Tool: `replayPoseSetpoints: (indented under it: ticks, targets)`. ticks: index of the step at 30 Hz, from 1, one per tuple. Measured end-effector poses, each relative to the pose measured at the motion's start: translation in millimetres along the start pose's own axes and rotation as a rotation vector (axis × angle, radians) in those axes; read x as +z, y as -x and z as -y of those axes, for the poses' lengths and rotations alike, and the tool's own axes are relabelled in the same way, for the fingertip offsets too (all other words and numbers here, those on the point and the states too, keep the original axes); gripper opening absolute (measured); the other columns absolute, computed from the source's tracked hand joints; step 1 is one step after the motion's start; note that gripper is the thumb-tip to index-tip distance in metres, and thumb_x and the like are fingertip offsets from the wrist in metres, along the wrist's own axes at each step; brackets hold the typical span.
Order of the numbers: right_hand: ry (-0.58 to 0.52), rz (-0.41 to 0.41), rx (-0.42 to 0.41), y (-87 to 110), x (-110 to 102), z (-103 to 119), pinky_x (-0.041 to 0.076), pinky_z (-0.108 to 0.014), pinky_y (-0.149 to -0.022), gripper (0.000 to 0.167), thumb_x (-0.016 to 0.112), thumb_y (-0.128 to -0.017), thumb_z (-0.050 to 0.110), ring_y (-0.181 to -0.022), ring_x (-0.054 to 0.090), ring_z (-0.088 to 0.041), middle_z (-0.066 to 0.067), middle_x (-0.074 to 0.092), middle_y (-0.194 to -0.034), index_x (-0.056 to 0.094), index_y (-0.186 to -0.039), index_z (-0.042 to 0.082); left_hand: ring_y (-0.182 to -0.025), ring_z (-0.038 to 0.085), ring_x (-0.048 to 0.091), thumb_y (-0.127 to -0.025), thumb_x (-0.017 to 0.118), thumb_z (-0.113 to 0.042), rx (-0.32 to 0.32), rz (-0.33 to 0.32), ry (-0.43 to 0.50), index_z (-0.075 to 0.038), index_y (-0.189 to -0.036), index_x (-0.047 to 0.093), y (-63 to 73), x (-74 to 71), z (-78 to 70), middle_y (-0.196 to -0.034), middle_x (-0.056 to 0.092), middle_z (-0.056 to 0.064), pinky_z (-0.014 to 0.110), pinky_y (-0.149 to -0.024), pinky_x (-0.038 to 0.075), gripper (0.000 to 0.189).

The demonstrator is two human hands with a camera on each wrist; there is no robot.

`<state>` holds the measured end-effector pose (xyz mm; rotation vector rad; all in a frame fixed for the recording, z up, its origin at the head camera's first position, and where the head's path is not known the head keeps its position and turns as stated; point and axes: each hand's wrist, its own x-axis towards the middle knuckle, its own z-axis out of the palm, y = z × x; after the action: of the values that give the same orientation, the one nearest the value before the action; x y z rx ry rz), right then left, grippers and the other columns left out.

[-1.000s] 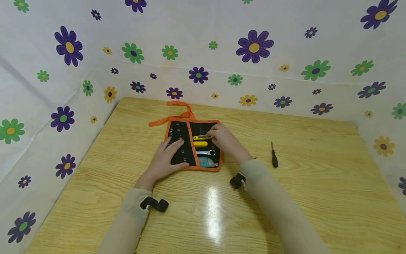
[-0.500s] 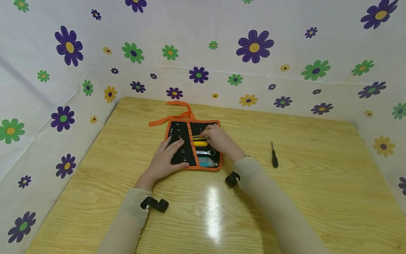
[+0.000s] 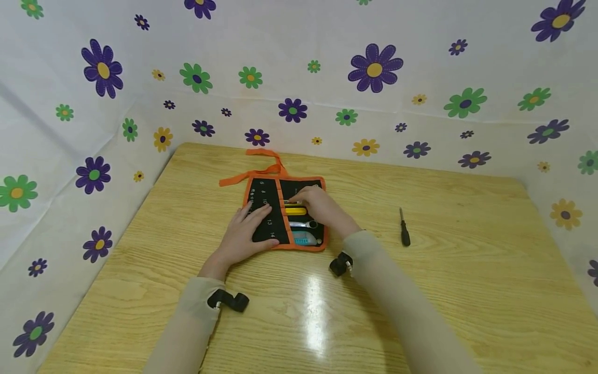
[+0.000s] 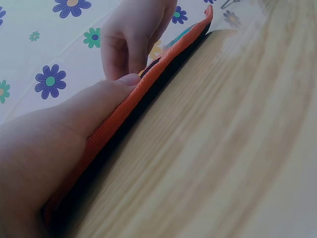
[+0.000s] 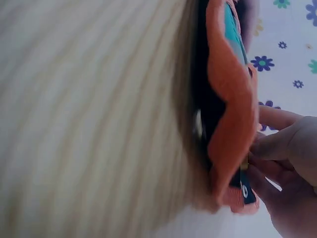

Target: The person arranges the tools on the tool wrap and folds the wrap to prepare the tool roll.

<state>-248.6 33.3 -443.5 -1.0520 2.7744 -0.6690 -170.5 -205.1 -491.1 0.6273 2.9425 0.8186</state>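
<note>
A black tool pouch (image 3: 275, 228) with orange edging lies unfolded on the table. My left hand (image 3: 240, 234) rests spread over its numbered left panel, thumb along the near orange edge. My right hand (image 3: 317, 205) pinches a slim yellow tool at the upper pocket; fingers mostly cover it, and a bit of the slim yellow tool (image 5: 244, 162) shows in the right wrist view. Just below, a yellow handle (image 3: 296, 211), a ring-ended wrench (image 3: 303, 224) and a teal tool (image 3: 304, 238) sit in the pouch pockets side by side.
A screwdriver (image 3: 404, 228) with a black handle lies on the table to the right. Orange tie straps (image 3: 261, 171) trail from the pouch's far side. A flower-printed white cloth (image 3: 322, 47) stands behind the wooden table (image 3: 458, 291).
My right hand has moved left with the slim yellow tool, which has slid further into the upper pocket. My left hand has stayed in place on the pouch.
</note>
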Motion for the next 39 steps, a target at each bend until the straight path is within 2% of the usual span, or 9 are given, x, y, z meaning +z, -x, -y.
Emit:
replayPoseSetpoints:
  ticks: [3,8,11,24,39]
  targets:
    - [-0.027,-0.033,0.035,7.2,-3.0,-6.1,0.048,-0.037,-0.093,0.029,0.055,-0.094,-0.005,-0.106,0.057,-0.028,-0.012,0.064,-0.113,0.069,-0.116,0.005,-0.145,0.030,0.007,-0.081,0.059,-0.068,-0.001,0.000,0.000,-0.021,-0.151,0.031,-0.3,0.4,-0.2,-0.155,0.028,-0.002,0.050,-0.115,0.002,0.089]
    - [-0.127,-0.085,0.186,19.3,-11.4,-14.3,0.051,-0.037,-0.084,0.021,0.059,-0.091,-0.006,-0.098,0.060,-0.028,-0.016,0.064,-0.106,0.069,-0.109,-0.002,-0.145,0.030,0.006,-0.080,0.062,-0.065,-0.002,-0.001,0.012,-0.019,-0.151,0.032,0.0,-1.0,-1.4,-0.155,0.029,-0.002,0.050,-0.115,0.001,0.090]
    - [-0.163,-0.086,0.240,23.9,-15.2,-16.4,0.052,-0.038,-0.083,0.019,0.059,-0.091,-0.005,-0.096,0.062,-0.028,-0.016,0.065,-0.105,0.069,-0.106,-0.003,-0.145,0.029,0.005,-0.080,0.063,-0.064,-0.008,0.006,0.013,-0.020,-0.151,0.032,0.2,-1.9,-1.8,-0.155,0.028,-0.002,0.050,-0.115,0.001,0.089]
    - [-0.179,-0.101,0.256,25.7,-5.7,-13.2,0.053,-0.038,-0.084,0.020,0.057,-0.092,-0.004,-0.098,0.063,-0.028,-0.016,0.068,-0.106,0.070,-0.107,-0.004,-0.145,0.028,0.004,-0.080,0.061,-0.067,-0.013,0.008,0.007,-0.021,-0.152,0.030,-0.3,0.3,-0.1,-0.155,0.027,-0.004,0.048,-0.116,0.000,0.090]
    - [-0.127,-0.128,0.196,22.9,-1.7,-10.9,0.054,-0.037,-0.081,0.018,0.058,-0.090,-0.006,-0.094,0.065,-0.028,-0.017,0.069,-0.101,0.071,-0.103,-0.005,-0.145,0.027,0.003,-0.079,0.058,-0.071,-0.029,0.018,-0.001,-0.024,-0.152,0.029,-0.7,1.9,0.8,-0.155,0.026,-0.006,0.048,-0.116,0.001,0.091]
